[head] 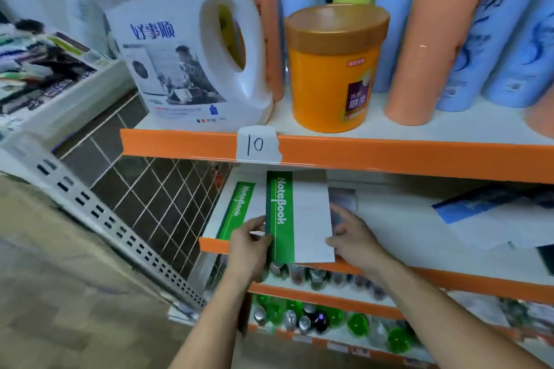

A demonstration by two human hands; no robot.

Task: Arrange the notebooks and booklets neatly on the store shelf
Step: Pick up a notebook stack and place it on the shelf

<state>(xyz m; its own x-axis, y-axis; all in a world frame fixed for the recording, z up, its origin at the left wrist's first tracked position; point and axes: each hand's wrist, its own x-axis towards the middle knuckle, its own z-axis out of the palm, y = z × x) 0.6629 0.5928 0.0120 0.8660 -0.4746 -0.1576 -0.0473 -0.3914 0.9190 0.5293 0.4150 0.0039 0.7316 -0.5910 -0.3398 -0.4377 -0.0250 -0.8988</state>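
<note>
A green-and-white notebook [299,219] lies on the white shelf [398,228], its near end sticking out over the orange front edge. My left hand [248,246] grips its green spine side, thumb on top. My right hand [350,237] holds its right edge, the index finger stretched toward a small dark booklet [341,201] just beyond. A second green notebook [236,210] lies to the left, partly under the first. Blue-and-white booklets [491,213] lie askew at the right of the shelf.
The shelf above [389,153] carries a white detergent jug [186,39], an orange tub [332,69] and tall orange and blue bottles, close over the notebooks. Lower shelves hold green bottles [329,317]. A wire grid panel [159,198] closes the left end.
</note>
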